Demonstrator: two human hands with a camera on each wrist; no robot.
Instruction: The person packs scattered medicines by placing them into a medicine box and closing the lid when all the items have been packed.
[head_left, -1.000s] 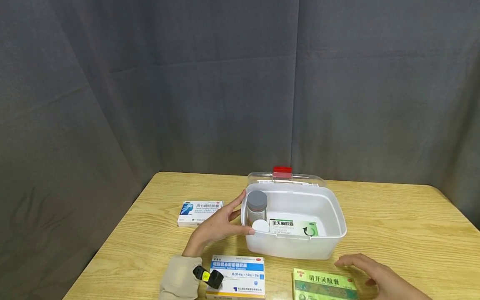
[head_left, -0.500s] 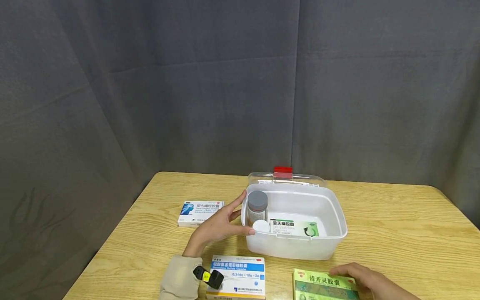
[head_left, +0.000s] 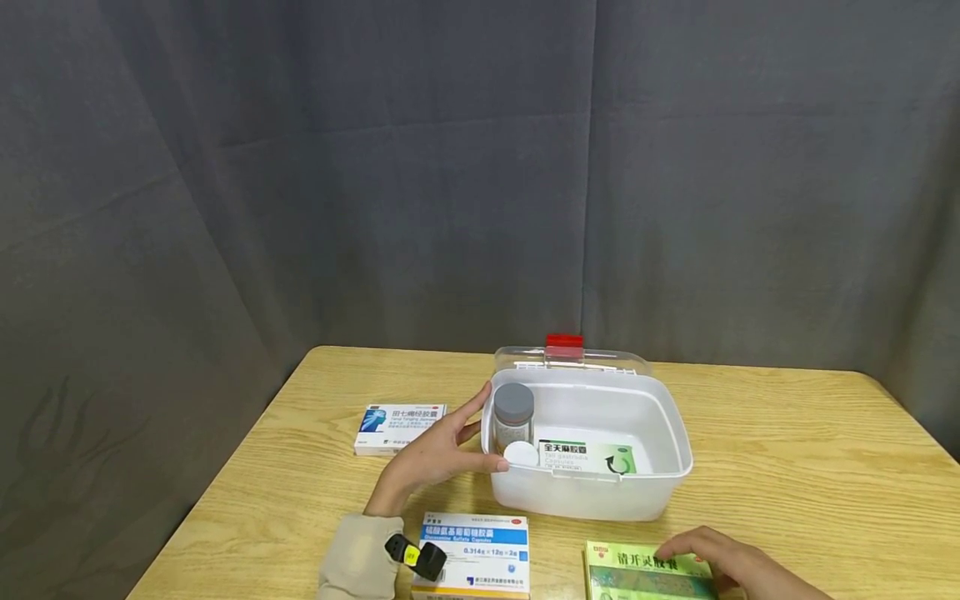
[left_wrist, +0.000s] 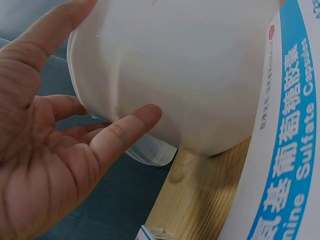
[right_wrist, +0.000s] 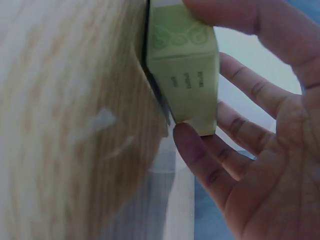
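Note:
In the head view, my left hand holds the left end of a white plastic storage box, thumb at its front and fingers on its side. Inside stand a grey-capped bottle and a white round cap, with a white-green capsule box lying beside them. At the lower right, my right hand grips the right end of a green medicine box. The right wrist view shows the fingers around the end of that box.
A blue-and-white capsule box lies in front of the left forearm. Another white medicine box lies at the back left. The storage box's clear lid with its red latch hangs back behind it. A grey curtain stands behind the table.
My right hand has moved left onto the green medicine box and taken hold of its right end. The left hand and the storage box have stayed in place.

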